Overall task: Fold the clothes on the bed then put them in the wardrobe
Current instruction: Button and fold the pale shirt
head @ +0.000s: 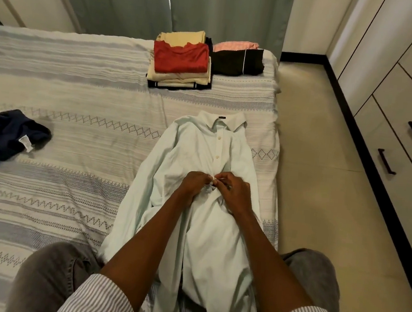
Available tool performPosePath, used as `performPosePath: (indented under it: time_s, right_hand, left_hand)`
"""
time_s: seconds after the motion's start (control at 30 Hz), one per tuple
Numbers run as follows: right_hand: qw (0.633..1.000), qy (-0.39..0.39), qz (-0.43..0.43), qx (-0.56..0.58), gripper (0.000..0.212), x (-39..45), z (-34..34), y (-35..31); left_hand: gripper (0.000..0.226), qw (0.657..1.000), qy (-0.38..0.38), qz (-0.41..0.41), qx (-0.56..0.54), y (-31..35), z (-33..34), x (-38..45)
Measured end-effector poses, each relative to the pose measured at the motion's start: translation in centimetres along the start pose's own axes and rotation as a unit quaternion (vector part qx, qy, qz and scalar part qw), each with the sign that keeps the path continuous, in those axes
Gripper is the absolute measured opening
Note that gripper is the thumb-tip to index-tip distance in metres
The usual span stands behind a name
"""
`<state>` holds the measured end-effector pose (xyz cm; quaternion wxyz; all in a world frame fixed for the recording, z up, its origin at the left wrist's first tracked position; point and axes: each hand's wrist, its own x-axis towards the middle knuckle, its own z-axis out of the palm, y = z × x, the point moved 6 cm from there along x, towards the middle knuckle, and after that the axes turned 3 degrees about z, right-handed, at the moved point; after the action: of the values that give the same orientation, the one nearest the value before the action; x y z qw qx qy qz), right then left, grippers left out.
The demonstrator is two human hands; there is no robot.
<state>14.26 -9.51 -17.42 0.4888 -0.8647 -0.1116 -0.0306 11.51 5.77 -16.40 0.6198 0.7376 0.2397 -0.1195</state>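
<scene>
**While the shirt lies flat, both hands work its placket**

Because it has not been folded, the navy garment (3, 134) lies crumpled at the bed's left side, well apart from everything else and presumably waiting its turn. The bed (80, 86) serves as the work surface, its striped cover giving a flat base for smoothing cloth.

Farther back, near the curtain, sits a stack (180, 63) of folded clothes with a red piece on top, and just beside it a second pile (238, 59), black below and pink above. These look finished and set at the far edge to keep them out of the way until they go to the wardrobe.

Nearer, the shirt (200, 155) is spread face up, collar away from the person and hem toward the knees, so the button line runs straight along the reach of both arms. The left hand (193, 186) pinches the placket edge with curled fingers; the right hand (234, 192) pinches the facing edge just beside it, the fingertips nearly meeting at the middle of the front. By my reading they are fastening a button so the front stays closed for folding.

At the right, the wardrobe (407, 121) stands across a strip of floor, its drawers closed.
</scene>
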Motion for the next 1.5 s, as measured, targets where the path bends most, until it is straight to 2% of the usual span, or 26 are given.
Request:
performPosePath:
  time_s: [0.1, 0.2, 0.27, 0.33, 0.43, 0.5, 0.63, 0.7, 0.77, 0.9, 1.03, 1.1, 1.17, 1.27, 1.33, 1.4, 1.43, 1.5]
  right_hand:
    - [0.999, 0.014, -0.030, -0.026, 0.022, -0.1, -0.2, -0.9]
    - [0.996, 0.024, -0.056, -0.061, 0.018, -0.5, -0.2, -0.8]
    - [0.995, 0.032, -0.054, -0.074, 0.021, -0.3, 0.0, -0.9]
    - [0.996, 0.022, -0.042, -0.076, 0.027, 0.3, 0.3, -1.2]
    - [0.999, 0.016, -0.014, -0.039, 0.023, 0.2, 0.0, -1.1]
    - [0.999, 0.029, -0.004, -0.017, 0.017, -0.2, -0.7, -1.4]
    - [0.996, 0.029, 0.000, -0.088, 0.006, -1.6, -1.0, -3.5]
    - [0.994, -0.009, 0.042, -0.098, 0.014, -3.0, -0.9, -4.0]
    - [0.986, -0.064, 0.126, -0.089, 0.026, -3.4, -0.5, -3.5]
    - [0.966, -0.121, 0.207, -0.095, 0.028, -5.8, -1.2, -3.7]
    - [0.956, -0.126, 0.266, -0.012, 0.039, -6.8, -2.4, -3.2]
    - [0.958, -0.123, 0.260, -0.020, 0.035, -7.3, -3.2, -3.4]
    - [0.955, -0.121, 0.264, -0.060, 0.034, -7.4, -3.4, -3.0]
    - [0.953, -0.073, 0.205, -0.212, 0.036, -8.1, -4.1, -3.9]
    - [0.959, -0.024, 0.062, -0.277, 0.041, -8.0, -3.6, -6.2]
    - [0.959, -0.017, -0.092, -0.267, 0.039, -7.9, -2.4, -8.7]
    - [0.956, -0.035, -0.122, -0.265, 0.033, -7.9, -1.8, -9.5]
    - [0.956, -0.084, -0.073, -0.270, 0.024, -7.6, -1.1, -9.6]
  left_hand:
    - [0.024, 1.000, -0.001, -0.009, 0.026, 0.0, -0.3, 0.3]
    - [0.018, 0.999, -0.018, 0.013, 0.038, 0.5, 0.2, 0.0]
    - [0.017, 0.996, 0.012, 0.050, 0.069, 0.8, -0.2, 0.2]
    - [0.020, 0.987, 0.082, 0.084, 0.105, 0.9, -1.1, 0.3]
    - [0.017, 0.968, 0.148, 0.138, 0.150, 1.1, -1.4, -0.6]
    - [0.019, 0.942, 0.153, 0.185, 0.233, 1.3, -1.4, -1.9]
    - [0.031, 0.886, 0.133, 0.219, 0.388, 0.8, -1.5, -3.8]
    - [0.034, 0.867, 0.119, 0.230, 0.425, 0.5, -0.9, -5.5]
    - [0.033, 0.856, 0.118, 0.237, 0.444, 0.2, -0.5, -6.1]
    - [0.022, 0.877, 0.068, 0.234, 0.414, -1.2, -0.3, -9.1]
    - [0.016, 0.899, 0.101, 0.249, 0.346, -1.3, -1.1, -10.2]
    - [0.017, 0.916, 0.112, 0.234, 0.306, -1.5, -1.7, -10.3]
    - [0.022, 0.917, 0.114, 0.207, 0.320, -1.5, -1.9, -9.8]
    - [0.034, 0.884, 0.108, 0.193, 0.411, -1.3, -1.5, -9.6]
    - [0.036, 0.868, 0.109, 0.190, 0.446, -1.3, -1.6, -9.7]
    - [0.032, 0.862, 0.116, 0.195, 0.454, -1.3, -1.7, -9.7]
    - [0.031, 0.862, 0.115, 0.199, 0.453, -1.3, -1.7, -9.7]
    - [0.029, 0.862, 0.123, 0.211, 0.445, -1.0, -1.8, -9.6]
